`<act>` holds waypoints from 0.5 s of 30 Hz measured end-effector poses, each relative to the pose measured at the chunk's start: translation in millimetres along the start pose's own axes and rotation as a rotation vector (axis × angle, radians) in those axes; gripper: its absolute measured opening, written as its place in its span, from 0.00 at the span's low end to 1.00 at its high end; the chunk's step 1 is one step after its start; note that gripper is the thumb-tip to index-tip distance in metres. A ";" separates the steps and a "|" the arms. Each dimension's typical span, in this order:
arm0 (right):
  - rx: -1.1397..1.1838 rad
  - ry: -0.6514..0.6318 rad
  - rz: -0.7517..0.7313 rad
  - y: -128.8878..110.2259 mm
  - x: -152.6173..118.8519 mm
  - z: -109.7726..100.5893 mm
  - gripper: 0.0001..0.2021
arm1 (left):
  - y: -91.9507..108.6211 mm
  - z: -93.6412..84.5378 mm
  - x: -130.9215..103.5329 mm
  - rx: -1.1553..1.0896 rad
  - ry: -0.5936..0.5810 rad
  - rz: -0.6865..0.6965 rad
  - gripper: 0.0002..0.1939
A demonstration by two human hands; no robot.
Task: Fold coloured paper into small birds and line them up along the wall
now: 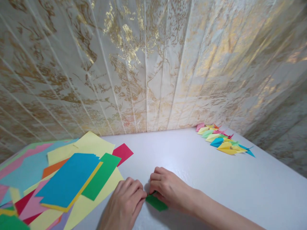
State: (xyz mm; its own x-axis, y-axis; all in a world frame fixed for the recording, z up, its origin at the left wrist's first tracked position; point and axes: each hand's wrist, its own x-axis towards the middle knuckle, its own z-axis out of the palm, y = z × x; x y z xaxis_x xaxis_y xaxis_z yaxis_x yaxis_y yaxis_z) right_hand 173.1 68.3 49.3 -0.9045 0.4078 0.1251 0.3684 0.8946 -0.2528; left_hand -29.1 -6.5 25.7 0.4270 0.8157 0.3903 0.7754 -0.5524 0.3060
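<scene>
A small folded piece of green paper (157, 203) lies on the white table at the lower middle, partly hidden under my fingers. My left hand (127, 203) pinches its left corner, fingers bent and pressed together. From the right, my right hand (166, 187) reaches over the paper, its curled fingers closed on the upper edge. Both hands' fingertips are close together there.
Colored paper sheets are piled at the left, with a blue stack (69, 179), a green sheet (102, 175) and a red piece (123, 153). Folded paper figures (222, 140) stand in rows at the back right. A patterned curtain (144, 64) hangs behind the table (227, 188).
</scene>
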 end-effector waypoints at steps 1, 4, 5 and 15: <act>-0.009 0.031 -0.009 -0.6 -2.7 4.1 0.05 | 0.0 -0.2 -0.4 0.007 0.005 0.007 0.09; -0.025 0.109 -0.048 -3.0 -10.7 12.4 0.05 | 0.2 2.7 -4.4 0.072 0.025 0.069 0.11; -0.033 0.124 -0.062 -4.2 -13.5 13.4 0.05 | 0.4 5.1 -7.0 0.117 0.048 0.103 0.12; -0.361 0.223 -0.104 -17.9 -57.5 24.6 0.16 | 4.7 36.4 -39.6 0.521 0.122 0.213 0.19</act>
State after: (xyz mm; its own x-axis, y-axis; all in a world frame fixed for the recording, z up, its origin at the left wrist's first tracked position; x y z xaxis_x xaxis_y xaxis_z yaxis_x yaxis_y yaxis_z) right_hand 213.1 24.4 23.1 -0.8865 0.3064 0.3466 0.3656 0.9232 0.1189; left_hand -25.5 -35.1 -19.9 0.5661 0.6530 0.5031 0.8182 -0.5194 -0.2465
